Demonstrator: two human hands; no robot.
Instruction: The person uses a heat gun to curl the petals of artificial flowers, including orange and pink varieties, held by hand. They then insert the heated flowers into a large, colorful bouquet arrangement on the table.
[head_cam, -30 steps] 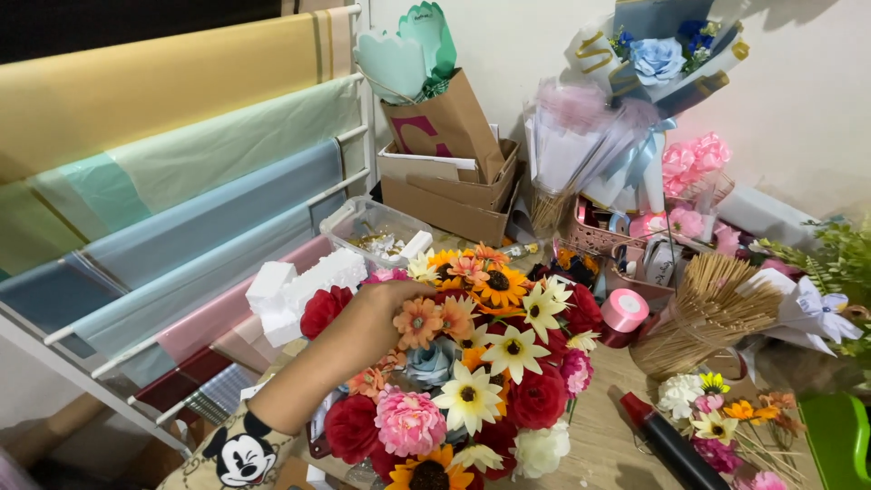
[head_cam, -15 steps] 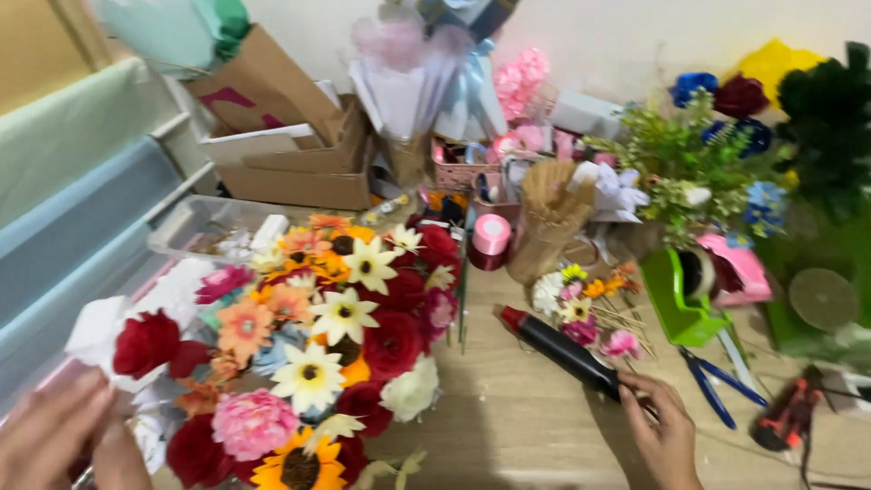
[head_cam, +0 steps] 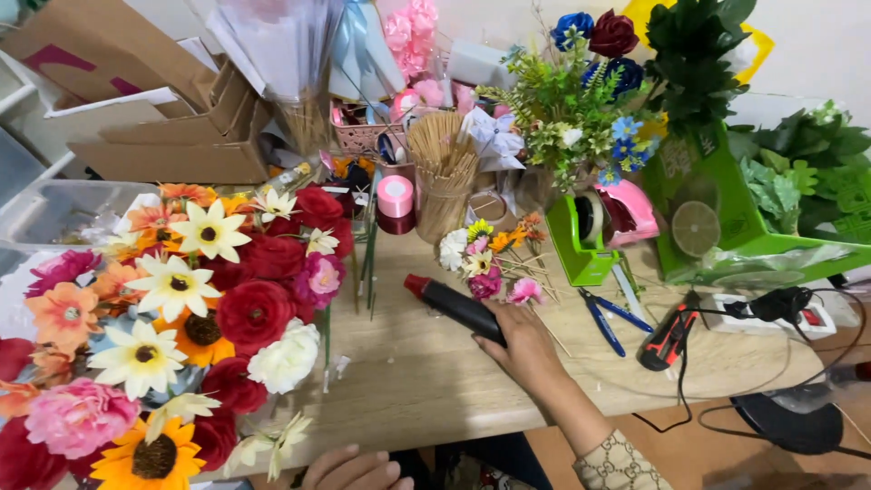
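Observation:
My right hand [head_cam: 522, 340] grips the rear of a black glue gun with a red tip [head_cam: 449, 304] that lies on the wooden table [head_cam: 426, 381]. My left hand [head_cam: 349, 470] rests at the table's near edge, holding nothing, just below a large bouquet of artificial flowers [head_cam: 181, 318] in red, white, pink and orange. A small cluster of loose flower heads on sticks [head_cam: 490, 259] lies just beyond the glue gun.
A green tape dispenser [head_cam: 581, 236], blue-handled pliers [head_cam: 603, 318], a red and black tool with cable [head_cam: 667, 340], a cup of wooden sticks [head_cam: 442, 177], a pink ribbon roll [head_cam: 395, 198], cardboard boxes [head_cam: 172, 127] and green foliage [head_cam: 789, 172] crowd the table.
The view has swung right and down. My right hand has closed on the glue gun. My left hand has left the bouquet and dropped to the table's near edge.

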